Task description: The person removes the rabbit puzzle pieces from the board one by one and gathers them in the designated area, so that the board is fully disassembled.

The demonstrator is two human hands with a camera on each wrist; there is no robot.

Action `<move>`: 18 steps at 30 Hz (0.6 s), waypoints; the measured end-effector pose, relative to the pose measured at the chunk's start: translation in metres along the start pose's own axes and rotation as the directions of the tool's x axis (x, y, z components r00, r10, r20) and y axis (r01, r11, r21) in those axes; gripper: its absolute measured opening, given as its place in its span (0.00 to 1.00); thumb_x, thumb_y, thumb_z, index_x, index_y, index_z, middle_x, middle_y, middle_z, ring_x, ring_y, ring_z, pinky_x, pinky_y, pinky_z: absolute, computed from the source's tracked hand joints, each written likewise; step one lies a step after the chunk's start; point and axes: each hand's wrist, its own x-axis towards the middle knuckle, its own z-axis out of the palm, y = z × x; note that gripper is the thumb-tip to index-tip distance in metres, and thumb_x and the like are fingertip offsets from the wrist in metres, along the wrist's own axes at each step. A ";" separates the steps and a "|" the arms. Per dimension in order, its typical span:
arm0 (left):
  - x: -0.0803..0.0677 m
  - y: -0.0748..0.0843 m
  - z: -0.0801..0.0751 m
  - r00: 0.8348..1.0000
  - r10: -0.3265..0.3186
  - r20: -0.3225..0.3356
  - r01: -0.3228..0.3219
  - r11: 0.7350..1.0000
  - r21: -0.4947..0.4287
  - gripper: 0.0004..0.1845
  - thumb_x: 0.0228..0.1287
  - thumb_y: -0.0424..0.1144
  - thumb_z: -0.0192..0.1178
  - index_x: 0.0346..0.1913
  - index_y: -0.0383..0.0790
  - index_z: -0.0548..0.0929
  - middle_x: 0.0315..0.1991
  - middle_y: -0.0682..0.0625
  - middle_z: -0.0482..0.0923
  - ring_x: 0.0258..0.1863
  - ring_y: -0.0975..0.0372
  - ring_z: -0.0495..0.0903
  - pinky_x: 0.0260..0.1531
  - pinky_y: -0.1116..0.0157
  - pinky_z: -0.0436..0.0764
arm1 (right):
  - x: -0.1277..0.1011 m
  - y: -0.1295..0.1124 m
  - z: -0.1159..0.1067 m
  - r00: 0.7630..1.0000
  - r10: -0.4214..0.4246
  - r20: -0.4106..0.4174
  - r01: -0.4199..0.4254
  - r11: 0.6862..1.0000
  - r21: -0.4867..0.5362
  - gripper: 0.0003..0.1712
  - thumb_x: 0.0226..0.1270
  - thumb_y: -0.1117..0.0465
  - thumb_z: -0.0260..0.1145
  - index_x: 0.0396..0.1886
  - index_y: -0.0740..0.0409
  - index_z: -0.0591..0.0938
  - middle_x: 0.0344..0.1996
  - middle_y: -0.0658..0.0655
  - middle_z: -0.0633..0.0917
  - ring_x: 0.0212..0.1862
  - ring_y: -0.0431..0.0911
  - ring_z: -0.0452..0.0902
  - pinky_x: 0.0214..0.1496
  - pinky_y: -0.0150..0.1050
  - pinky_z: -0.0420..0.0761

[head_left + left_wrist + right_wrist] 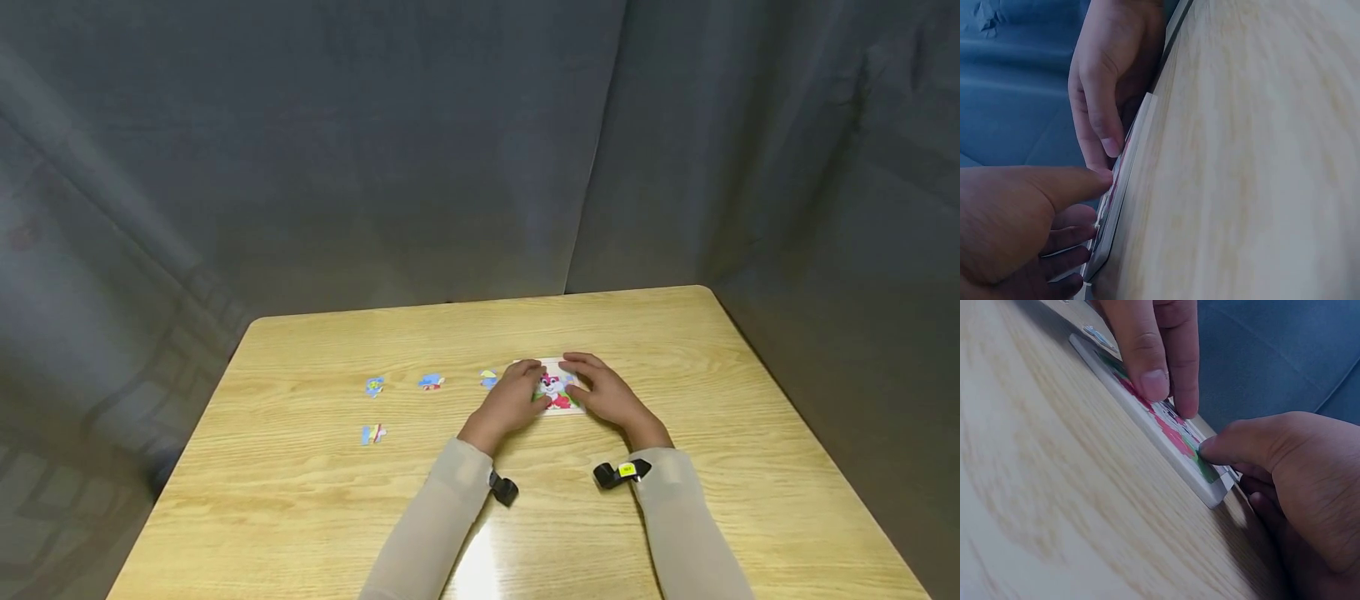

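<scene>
A small jigsaw puzzle in a white frame [555,392], with a cartoon animal in red and green, lies on the wooden table. My left hand [512,404] grips its left side, thumb over the picture; in the left wrist view this hand's other fingers [1066,240] curl along the edge. From the right, my right hand [611,398] holds the opposite side. The right wrist view shows its thumb on the green part of the picture [1207,467] and its other fingers partly hidden beyond the frame's edge. Both thumbs point inward across the puzzle.
Loose jigsaw pieces lie left of the puzzle: a blue-and-yellow piece [488,378] close by, a blue-and-red piece [431,381], a blue piece with a yellow mark [375,387] and a striped piece [372,433]. Dark curtains [420,167] hang behind the table [300,500].
</scene>
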 end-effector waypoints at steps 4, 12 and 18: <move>0.002 -0.001 0.002 1.000 0.019 -0.007 -0.019 1.000 0.001 0.30 0.70 0.50 0.58 0.69 0.40 0.70 0.71 0.49 0.62 0.71 0.55 0.58 0.69 0.62 0.61 | -0.001 0.001 -0.002 1.000 -0.001 -0.010 0.001 1.000 -0.017 0.26 0.69 0.61 0.64 0.65 0.58 0.75 0.70 0.58 0.66 0.72 0.59 0.56 0.69 0.60 0.58; 0.002 -0.005 0.006 1.000 -0.001 -0.017 0.000 0.999 -0.045 0.29 0.69 0.50 0.59 0.68 0.42 0.72 0.71 0.50 0.62 0.71 0.55 0.57 0.68 0.60 0.63 | -0.001 0.004 -0.001 0.999 -0.054 -0.006 0.054 0.999 0.006 0.21 0.70 0.61 0.64 0.61 0.58 0.78 0.69 0.59 0.66 0.70 0.60 0.59 0.67 0.62 0.61; 0.000 -0.006 0.006 1.000 -0.004 -0.020 0.003 0.999 -0.052 0.29 0.69 0.50 0.59 0.68 0.42 0.72 0.71 0.50 0.62 0.71 0.55 0.57 0.68 0.59 0.63 | -0.002 0.003 0.001 0.998 -0.058 -0.015 0.059 0.998 0.023 0.16 0.70 0.61 0.64 0.55 0.55 0.82 0.69 0.59 0.66 0.70 0.60 0.59 0.66 0.62 0.62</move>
